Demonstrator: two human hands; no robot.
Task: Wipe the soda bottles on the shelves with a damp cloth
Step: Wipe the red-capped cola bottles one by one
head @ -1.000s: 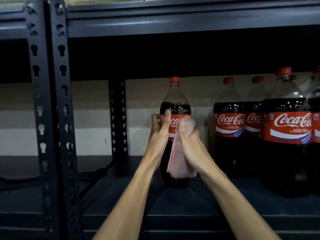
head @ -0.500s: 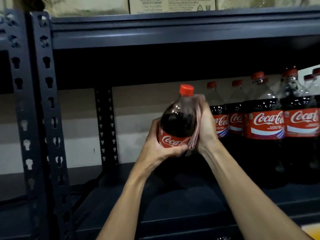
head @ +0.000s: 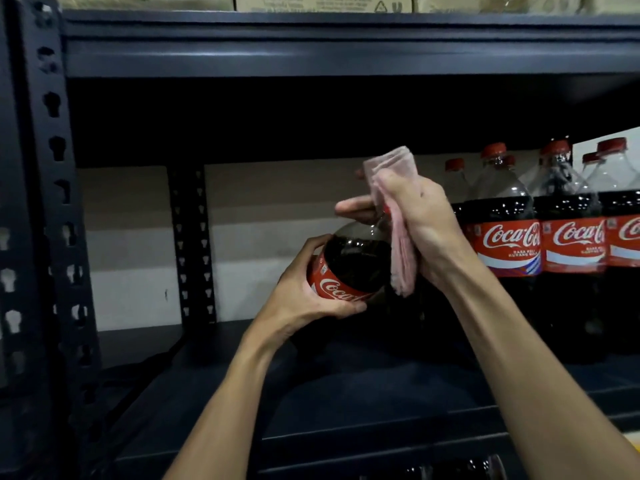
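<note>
- Soda bottle (head: 353, 261): you hold it up between both hands in front of the open shelf bay. It is tilted, with its neck up and to the right, and its lower end is lost in shadow.
- Your left grip (head: 304, 299) grasps the bottle at the red label. The thumb lies across the front and the fingers curl round the far side, with the forearm rising from lower left.
- Your right grip (head: 415, 223) is clenched on the pink cloth (head: 401, 265) over the bottle's neck, back of the hand toward you, thumb pointing left.
- The cloth is folded. One end sticks out above your fist and the other hangs down along the bottle's shoulder.
- The dark shelf (head: 346, 403) lies below your forearms.
- To the right, a row of bottles (head: 505, 237) stands upright on the shelf, red caps up and labels facing you.
- The rear post (head: 192, 244) stands further back, against a pale wall.
- On the level above sit cardboard boxes (head: 311, 1).
</note>
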